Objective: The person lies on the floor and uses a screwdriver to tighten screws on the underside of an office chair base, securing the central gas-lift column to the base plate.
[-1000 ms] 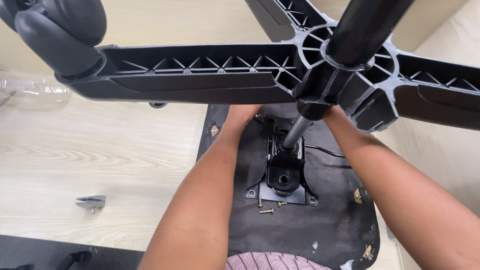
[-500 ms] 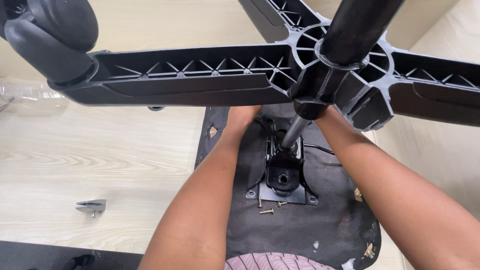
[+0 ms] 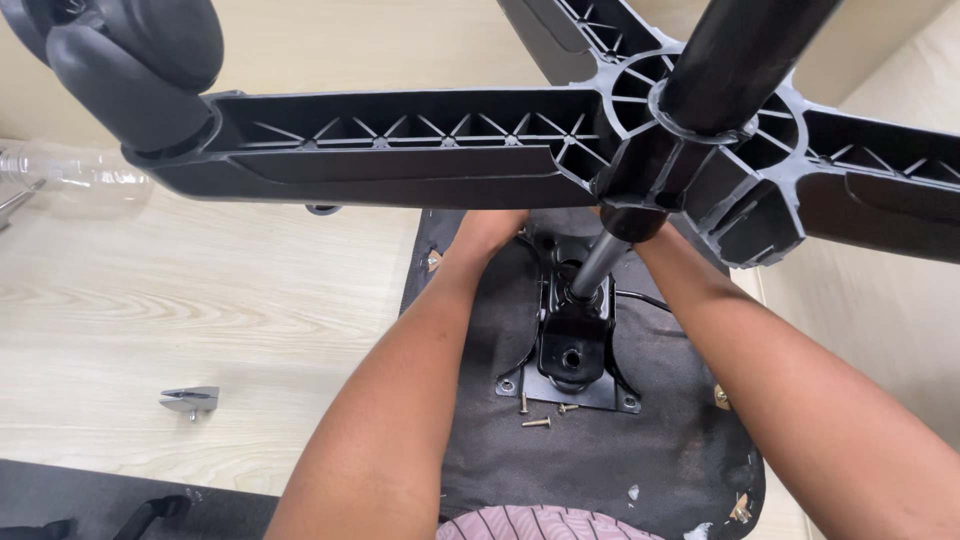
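An upturned office chair fills the view. Its black star base [image 3: 400, 150] with a caster [image 3: 130, 70] and the thick gas column [image 3: 745, 55] hang close to the camera. A thin steel rod [image 3: 598, 265] runs down into the black metal mechanism plate [image 3: 572, 355] on the seat's fabric underside [image 3: 600, 460]. My left hand [image 3: 490, 228] rests on the seat just left of the plate's far end, its fingers hidden under the base arm. My right hand is hidden behind the hub [image 3: 690, 150]; only its forearm shows, reaching to the rod's right side.
Loose screws [image 3: 535, 422] lie by the plate's near edge. A small metal bracket [image 3: 190, 400] sits on the pale wood floor at left, a clear plastic bottle [image 3: 70, 175] farther back. A dark mat [image 3: 60, 500] is at bottom left, striped pink cloth [image 3: 540, 525] at the bottom edge.
The base and column have shifted slightly in the view. Both arms stay in the same place by the rod and plate.
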